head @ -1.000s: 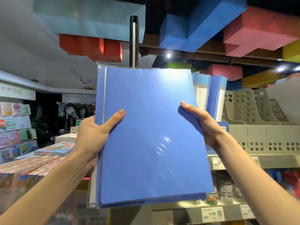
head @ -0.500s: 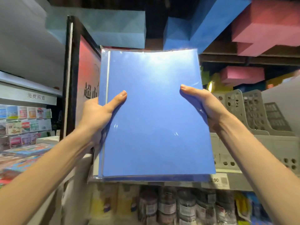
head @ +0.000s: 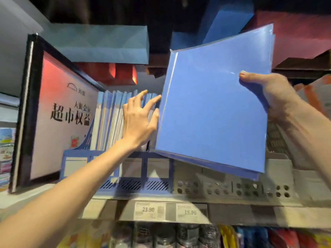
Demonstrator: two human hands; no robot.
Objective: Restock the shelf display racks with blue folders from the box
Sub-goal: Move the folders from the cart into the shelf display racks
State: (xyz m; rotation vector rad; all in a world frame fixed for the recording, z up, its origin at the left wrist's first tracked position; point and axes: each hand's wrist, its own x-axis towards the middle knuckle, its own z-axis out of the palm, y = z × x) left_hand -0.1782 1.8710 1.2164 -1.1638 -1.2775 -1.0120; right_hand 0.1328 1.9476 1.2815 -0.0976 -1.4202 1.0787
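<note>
Right hand up high, gripping a film-wrapped stack of blue folders by its right edge; thumb laid flat across the front, other fingers hidden behind, so can't say how they sit. Stack tilted, top leaning off to the right, lowest corner dipping below the wrist; film catching the light.

Left hand holds nothing; fingers spread & mostly straight, reaching fwd at the shelved folders; fingertips up near their top edges; thumb right beside the held stack's left edge, touching or not I can't tell.

Shelved folders stand upright, packed side by side, in a blue rack directly under & ahead of the left hand; the held stack sits btwn the two hands, its lower left corner over the rack's right end as seen from here, not in it.

Grey rack w/ round holes sits beneath the right hand & the stack, butted against the blue one. Left of the left hand, a black-framed sign board, red fading to white w/ Chinese lettering, stands on the same shelf. Below both wrists, on the shelf lip, two price tags: 23.90 & 15.90; under those, blurry jars. Above the hands, blue & red blocks, dim.
</note>
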